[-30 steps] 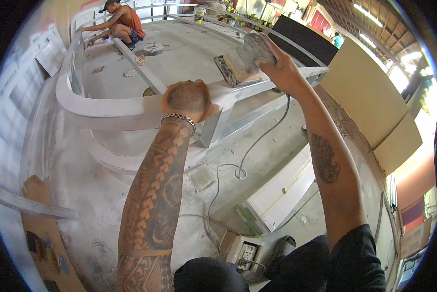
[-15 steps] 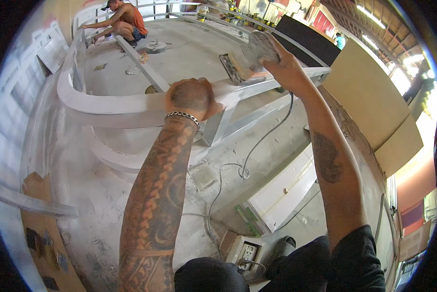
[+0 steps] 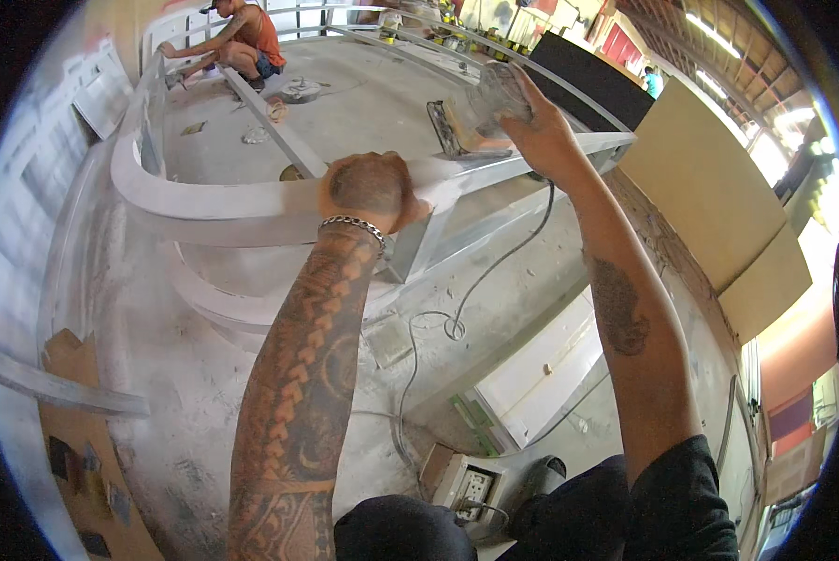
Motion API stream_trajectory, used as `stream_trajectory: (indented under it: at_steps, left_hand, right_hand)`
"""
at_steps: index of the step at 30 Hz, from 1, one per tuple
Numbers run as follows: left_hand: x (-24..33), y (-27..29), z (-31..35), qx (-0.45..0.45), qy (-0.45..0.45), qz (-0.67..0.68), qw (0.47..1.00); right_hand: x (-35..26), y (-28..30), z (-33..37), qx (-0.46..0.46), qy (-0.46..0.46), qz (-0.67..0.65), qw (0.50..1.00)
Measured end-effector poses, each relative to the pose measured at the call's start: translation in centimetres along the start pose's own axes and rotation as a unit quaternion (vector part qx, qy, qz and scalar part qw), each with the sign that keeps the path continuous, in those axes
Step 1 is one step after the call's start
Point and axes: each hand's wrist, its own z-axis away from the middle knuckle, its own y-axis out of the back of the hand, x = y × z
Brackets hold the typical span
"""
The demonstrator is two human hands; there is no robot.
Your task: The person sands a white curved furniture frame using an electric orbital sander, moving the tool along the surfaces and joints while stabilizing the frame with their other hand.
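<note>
A dusty power sander [image 3: 490, 98] is in my right hand [image 3: 543, 131], whose fingers wrap over its body. Its flat base tilts up at the left end, by the top edge of a long metal frame [image 3: 223, 199] coated pale white and grey. A grey cord [image 3: 503, 266] hangs from the tool down to the floor. My left hand [image 3: 371, 192] is closed over the frame's rail where the curved corner meets the straight section. Its fingers on the far side are hidden. Below my left hand, a short upright [image 3: 408, 248] joins the rail.
An outlet box [image 3: 475, 483] with a plug sits near my knees, beside a white panel [image 3: 541, 374]. Large tan boards [image 3: 709, 196] lean at right. Another person [image 3: 242, 47] crouches at the frame's far left. A round dusty object [image 3: 300, 91] lies on the floor.
The sander's left end has tipped upward. My right forearm and the cord have shifted slightly left, while my left hand keeps its place on the rail.
</note>
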Motion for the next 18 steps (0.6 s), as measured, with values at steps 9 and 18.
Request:
stream_trajectory:
  at_steps: [9, 18]
  left_hand:
    - [0.0, 0.2, 0.1, -0.019, 0.007, 0.000, 1.000]
    - [-0.1, 0.2, -0.1, -0.020, -0.010, -0.014, 1.000]
  right_hand:
    - [0.1, -0.6, 0.0, 0.006, -0.007, 0.034, 0.999]
    - [0.4, -0.9, -0.2, -0.006, -0.021, -0.005, 1.000]
